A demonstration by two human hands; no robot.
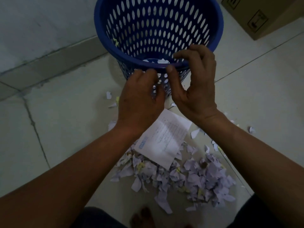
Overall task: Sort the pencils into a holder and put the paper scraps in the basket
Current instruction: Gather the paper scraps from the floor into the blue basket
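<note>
Head view:
1. Basket (97,23): blue plastic, round, oval-perforated; on tile floor (49,129).
2. Paper scraps (189,175): torn, crumpled heap nr basket.
3. L hand (141,97): fingers curled, grip unclear. R hand (197,86): fingers loose, spread over rim.

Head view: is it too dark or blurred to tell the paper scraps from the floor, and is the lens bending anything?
Head view: dim and bluish, no glare, corners darker. The paper scraps still read pale against the floor. The left hand and right hand are slightly soft at the edges. The wide lens makes the top of the basket loom large over its narrow base.
</note>
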